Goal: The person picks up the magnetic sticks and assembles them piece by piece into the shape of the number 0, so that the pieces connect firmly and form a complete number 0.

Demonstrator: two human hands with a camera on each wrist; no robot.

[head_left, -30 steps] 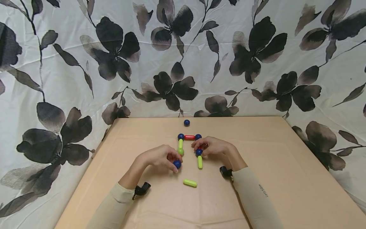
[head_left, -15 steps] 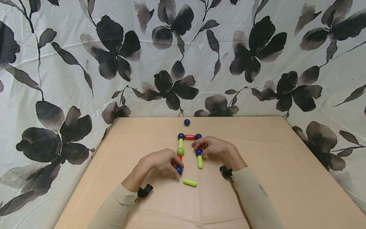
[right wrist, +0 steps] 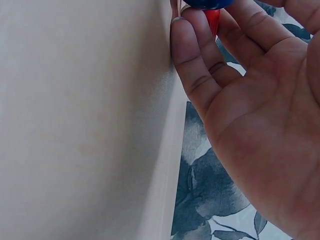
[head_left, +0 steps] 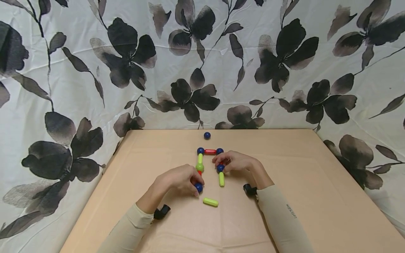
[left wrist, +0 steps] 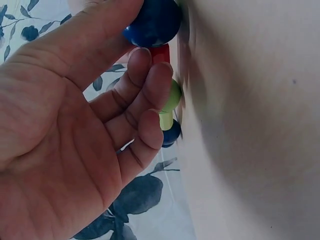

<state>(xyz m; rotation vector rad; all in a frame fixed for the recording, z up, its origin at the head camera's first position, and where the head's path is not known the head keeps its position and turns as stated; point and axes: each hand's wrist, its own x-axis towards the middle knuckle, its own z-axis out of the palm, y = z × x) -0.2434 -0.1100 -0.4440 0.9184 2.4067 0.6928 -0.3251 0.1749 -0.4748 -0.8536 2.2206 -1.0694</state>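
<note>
In the head view, my left hand [head_left: 183, 181] pinches a blue ball [head_left: 198, 187] with thumb and fingers. A red rod [head_left: 199, 173], partly covered by those fingers, lies between that ball and a light green ball [head_left: 199, 167]. From there a green rod [head_left: 200, 158] runs to a far blue ball [head_left: 200, 150]. My right hand [head_left: 237, 161] holds another blue ball [head_left: 220, 168] with curled fingers; a red rod [right wrist: 212, 21] behind it shows in the right wrist view. A green rod [head_left: 221, 179] extends from this ball toward me.
A red rod [head_left: 210, 151] links the far-left ball to a blue ball [head_left: 219, 151] beside my right fingers. One loose green rod [head_left: 210, 202] lies nearer me. A lone blue ball [head_left: 207, 135] sits near the far edge of the table [head_left: 269, 140], before a floral cloth [head_left: 234, 70].
My left hand has moved slightly toward me and to the right with its blue ball, and the red rod behind it has come into view. My right hand stays put.
</note>
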